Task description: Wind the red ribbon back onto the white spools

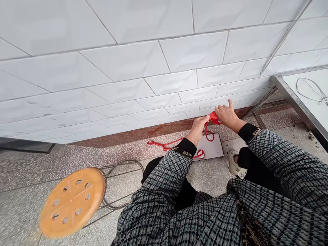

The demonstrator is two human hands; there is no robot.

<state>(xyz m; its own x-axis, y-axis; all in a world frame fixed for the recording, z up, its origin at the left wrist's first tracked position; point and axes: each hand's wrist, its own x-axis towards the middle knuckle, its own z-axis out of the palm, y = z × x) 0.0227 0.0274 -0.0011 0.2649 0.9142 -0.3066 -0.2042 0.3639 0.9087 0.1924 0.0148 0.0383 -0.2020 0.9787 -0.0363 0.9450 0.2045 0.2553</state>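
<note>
My right hand (pixel 228 115) is closed on a roll of red ribbon (pixel 214 118), with one finger sticking up. Beside it, my left hand (pixel 196 129) pinches the red ribbon's strip where it leaves the roll. A length of ribbon hangs in a loop below my hands. More of it trails leftward over the floor, and a curl lies on a flat white panel with a dark edge (pixel 214 147). My left forearm and hand hide part of the strip and part of the panel.
A white tiled wall (pixel 176 54) rises in front. An orange round stool (pixel 73 201) with metal legs stands at lower left. At right is a metal-framed table (pixel 311 92) with a thin looped wire (pixel 311 89) on it. My shoe (pixel 233 164) rests on the speckled floor.
</note>
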